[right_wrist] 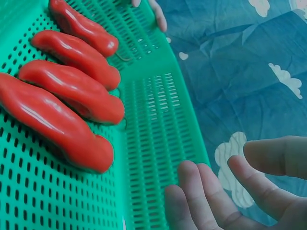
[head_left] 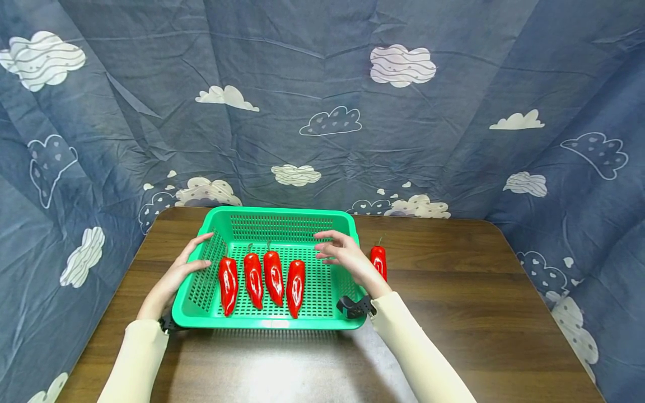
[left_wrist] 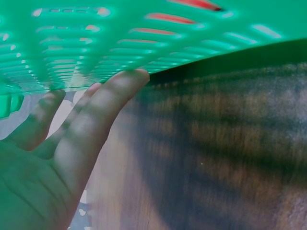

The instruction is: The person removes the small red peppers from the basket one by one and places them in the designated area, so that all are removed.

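Note:
A green slotted plastic basket point(head_left: 274, 323) stands on the table, with several glossy red peppers lying side by side in it, the rightmost pepper point(head_left: 295, 288) near the middle. At the basket's left side my left hand point(head_left: 176, 277) has its fingers spread and fairly straight, the fingertips right at the rim. In the left wrist view that hand point(left_wrist: 72, 139) shows against the slotted wall. My right hand point(head_left: 347, 257) is over the basket's right end, loosely bent fingers apart and nothing between them. Another red pepper point(head_left: 378, 262) lies outside, partly hidden behind that hand's wrist.
The brown wooden table point(head_left: 453, 291) extends to the right of the basket and in front of it. Behind hangs a blue cloth point(head_left: 282, 67) with white clouds, close to the table's back edge. A black wrist device point(head_left: 355, 307) sits over the basket's front right corner.

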`<control>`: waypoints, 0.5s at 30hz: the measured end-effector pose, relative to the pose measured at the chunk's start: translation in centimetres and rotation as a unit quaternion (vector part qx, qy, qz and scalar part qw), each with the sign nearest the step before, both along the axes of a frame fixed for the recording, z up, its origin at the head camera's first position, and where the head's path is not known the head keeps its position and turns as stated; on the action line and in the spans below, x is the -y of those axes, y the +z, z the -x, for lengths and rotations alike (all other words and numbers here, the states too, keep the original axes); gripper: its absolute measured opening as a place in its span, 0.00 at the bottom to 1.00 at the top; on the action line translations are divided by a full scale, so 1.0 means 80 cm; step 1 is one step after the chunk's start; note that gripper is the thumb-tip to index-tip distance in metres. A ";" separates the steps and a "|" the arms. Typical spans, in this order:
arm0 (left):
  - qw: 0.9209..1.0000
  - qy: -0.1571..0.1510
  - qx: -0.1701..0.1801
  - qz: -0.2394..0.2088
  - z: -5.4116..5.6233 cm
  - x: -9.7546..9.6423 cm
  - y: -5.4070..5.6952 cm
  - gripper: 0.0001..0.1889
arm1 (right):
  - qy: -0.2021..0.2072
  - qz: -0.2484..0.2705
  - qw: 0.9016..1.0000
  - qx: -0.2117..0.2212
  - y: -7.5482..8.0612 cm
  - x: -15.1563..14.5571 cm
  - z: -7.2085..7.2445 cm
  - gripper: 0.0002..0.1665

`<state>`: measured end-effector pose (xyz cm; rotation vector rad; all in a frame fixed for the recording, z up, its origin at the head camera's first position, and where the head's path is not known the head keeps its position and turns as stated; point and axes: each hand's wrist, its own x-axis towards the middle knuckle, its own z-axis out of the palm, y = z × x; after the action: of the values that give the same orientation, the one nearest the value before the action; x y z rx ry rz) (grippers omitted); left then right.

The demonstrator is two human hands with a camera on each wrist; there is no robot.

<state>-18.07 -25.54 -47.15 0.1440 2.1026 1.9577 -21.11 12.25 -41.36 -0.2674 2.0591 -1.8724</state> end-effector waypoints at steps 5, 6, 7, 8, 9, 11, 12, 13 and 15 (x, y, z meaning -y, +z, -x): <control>1.000 0.002 -0.002 0.005 0.001 0.001 -0.001 0.32 | -0.004 -0.006 1.000 0.006 -0.004 0.007 0.000 0.22; 1.000 0.001 -0.002 0.005 0.001 0.000 -0.001 0.32 | -0.004 -0.008 1.000 0.007 -0.005 0.009 0.001 0.23; 1.000 0.000 -0.001 0.003 0.001 0.000 -0.001 0.32 | -0.005 -0.009 1.000 0.009 -0.005 0.010 0.001 0.23; 1.000 0.000 0.001 -0.001 0.000 0.000 -0.002 0.32 | -0.005 -0.012 1.000 0.009 -0.006 0.011 0.000 0.22; 1.000 -0.002 0.002 -0.004 0.000 0.001 -0.002 0.32 | -0.004 -0.014 1.000 0.008 -0.006 0.013 0.001 0.23; 1.000 -0.003 0.006 -0.010 0.000 0.001 -0.002 0.32 | -0.006 -0.018 1.000 0.010 -0.007 0.015 0.001 0.22; 1.000 -0.004 0.007 -0.012 0.000 0.001 -0.002 0.32 | -0.006 -0.021 1.000 0.012 -0.008 0.017 0.002 0.22; 1.000 -0.005 0.009 -0.015 0.000 0.001 -0.002 0.32 | -0.007 -0.024 1.000 0.014 -0.009 0.018 0.002 0.22; 1.000 -0.004 0.007 -0.013 0.000 0.001 -0.001 0.32 | -0.009 -0.028 0.999 0.020 -0.011 0.022 0.003 0.22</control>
<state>-18.04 -25.62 -47.27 0.1430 2.0652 1.9758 -21.31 10.51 -42.23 -0.1947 2.0908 -1.8114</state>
